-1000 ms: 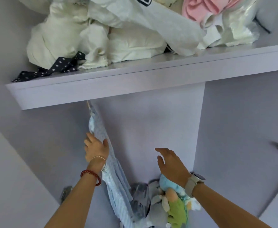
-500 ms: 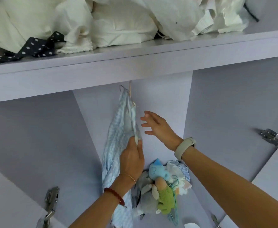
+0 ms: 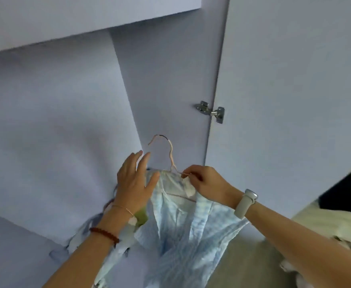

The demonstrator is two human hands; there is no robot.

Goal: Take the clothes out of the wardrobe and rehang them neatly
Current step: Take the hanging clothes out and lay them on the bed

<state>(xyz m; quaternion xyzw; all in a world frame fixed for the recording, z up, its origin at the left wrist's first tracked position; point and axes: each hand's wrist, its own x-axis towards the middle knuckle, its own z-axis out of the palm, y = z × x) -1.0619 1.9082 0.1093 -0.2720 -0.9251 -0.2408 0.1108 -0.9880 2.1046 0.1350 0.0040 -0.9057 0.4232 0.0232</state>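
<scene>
We are at the taking-out step: the light blue shirt [image 3: 182,221] hangs on its wire hanger [image 3: 170,154] in front of the open wardrobe [image 3: 62,121], the hook free of any rail. Our right hand [image 3: 205,183] pinches the hanger's shoulder at the collar; our left hand [image 3: 133,183] lies against the shirt's other shoulder with fingers straight and spread. Next, we judge, the shirt needs squaring on the hanger, so the left hand must smooth that shoulder while the right keeps the wire level.
</scene>
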